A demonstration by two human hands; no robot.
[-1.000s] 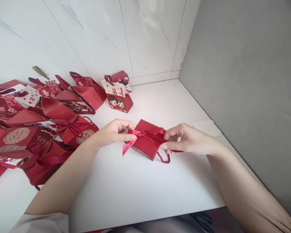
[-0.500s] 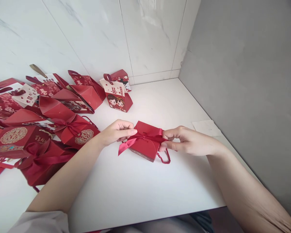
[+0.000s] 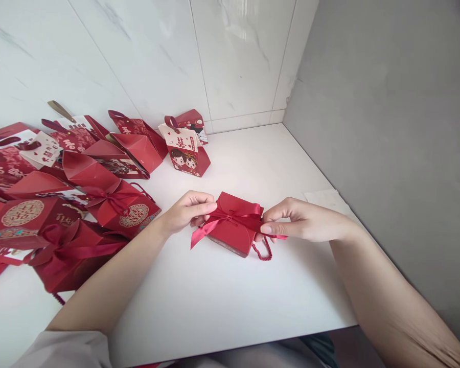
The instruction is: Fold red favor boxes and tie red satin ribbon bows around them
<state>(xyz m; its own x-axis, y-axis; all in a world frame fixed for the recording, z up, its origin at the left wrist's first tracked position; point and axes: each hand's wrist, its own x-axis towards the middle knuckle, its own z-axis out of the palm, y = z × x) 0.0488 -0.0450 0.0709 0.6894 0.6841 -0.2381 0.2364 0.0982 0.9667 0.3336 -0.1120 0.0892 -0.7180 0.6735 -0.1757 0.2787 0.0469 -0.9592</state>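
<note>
A red gift box (image 3: 232, 239) lies on the white table in front of me, a red satin ribbon (image 3: 230, 217) knotted in a bow across its top. At the box's left end, my left hand (image 3: 189, 209) pinches the ribbon between thumb and fingers. My right hand (image 3: 291, 220) closes its thumb and forefinger on the ribbon at the right end, and one ribbon tail sticks out beneath it. Another tail hangs over the front left of the box. A twisted red cord handle (image 3: 266, 251) loops from the box's right side.
Several red gift boxes (image 3: 23, 217) with ribbons and handles crowd the left of the table (image 3: 230, 301). A box with two cartoon figures (image 3: 184, 157) stands near the tiled wall (image 3: 153, 61). A flat white piece (image 3: 325, 200) lies by the grey panel (image 3: 387, 128).
The box has shifted slightly to the right. My right hand has changed its hold on the ribbon, and the tail below it now shows more clearly.
</note>
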